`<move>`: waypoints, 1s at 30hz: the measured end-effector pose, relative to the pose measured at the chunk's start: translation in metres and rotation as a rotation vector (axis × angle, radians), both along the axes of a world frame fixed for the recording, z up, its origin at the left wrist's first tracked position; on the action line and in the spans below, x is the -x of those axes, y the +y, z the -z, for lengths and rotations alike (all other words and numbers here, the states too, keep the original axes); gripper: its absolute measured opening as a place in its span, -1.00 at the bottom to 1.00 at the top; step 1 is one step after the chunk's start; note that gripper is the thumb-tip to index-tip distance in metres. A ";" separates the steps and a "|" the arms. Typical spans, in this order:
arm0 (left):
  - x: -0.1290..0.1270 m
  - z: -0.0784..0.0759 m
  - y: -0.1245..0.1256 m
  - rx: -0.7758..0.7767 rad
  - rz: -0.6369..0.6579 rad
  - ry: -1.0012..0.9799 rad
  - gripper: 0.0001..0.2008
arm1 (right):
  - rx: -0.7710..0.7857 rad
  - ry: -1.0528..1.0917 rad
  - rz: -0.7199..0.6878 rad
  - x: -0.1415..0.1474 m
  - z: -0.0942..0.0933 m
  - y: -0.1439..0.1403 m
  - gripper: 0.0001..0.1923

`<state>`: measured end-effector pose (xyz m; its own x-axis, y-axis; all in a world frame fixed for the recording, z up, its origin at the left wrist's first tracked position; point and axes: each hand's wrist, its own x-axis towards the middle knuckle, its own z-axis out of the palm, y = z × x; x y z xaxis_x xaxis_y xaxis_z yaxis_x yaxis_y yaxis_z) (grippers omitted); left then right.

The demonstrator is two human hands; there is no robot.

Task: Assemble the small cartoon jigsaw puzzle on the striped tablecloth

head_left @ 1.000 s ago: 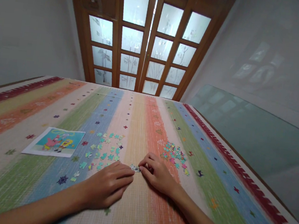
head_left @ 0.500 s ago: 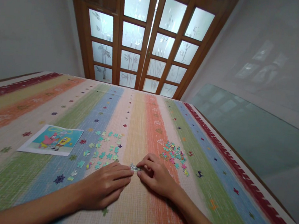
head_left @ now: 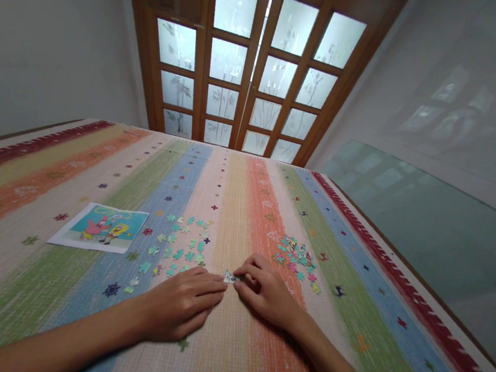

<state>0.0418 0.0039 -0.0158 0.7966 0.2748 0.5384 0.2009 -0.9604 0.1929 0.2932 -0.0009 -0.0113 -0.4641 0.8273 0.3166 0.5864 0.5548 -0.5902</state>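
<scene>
A small joined cluster of puzzle pieces [head_left: 230,277] is seen lying flat on the striped bench [head_left: 355,270], on the pale yellow stripe just ahead of both hands. The cluster is whitish-grey with darker flecks, and its picture cannot be made out at this size. It is slightly wider than deep, so its long axis runs left to right across the stripes; which way its printed side points cannot be told.

The left hand [head_left: 180,307] is laid palm down on the bench, fingers stretched forward and close together, their tips touching or just beside the cluster's left edge. Nothing is enclosed by it. The right hand [head_left: 265,289] is curled, its fingertips pressed at the cluster's right edge; whether the cluster is actually pinched in this grip or only touched cannot be told.

To the left of the hands, loose teal puzzle pieces [head_left: 178,247] are spread singly over the blue stripe. Further left a printed cartoon picture [head_left: 100,227] lies flat. To the right, a denser heap of pieces [head_left: 296,256] sits on the orange and green stripes, near the right hand but apart from it.
</scene>
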 end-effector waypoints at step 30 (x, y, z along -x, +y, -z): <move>-0.001 -0.001 -0.001 -0.036 0.022 0.008 -0.69 | 0.008 0.013 -0.010 0.000 0.002 -0.003 -0.90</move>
<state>0.0431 0.0026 -0.0145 0.8067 0.2372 0.5412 0.1808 -0.9710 0.1561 0.2932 -0.0037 -0.0129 -0.4681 0.8253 0.3159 0.5727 0.5556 -0.6027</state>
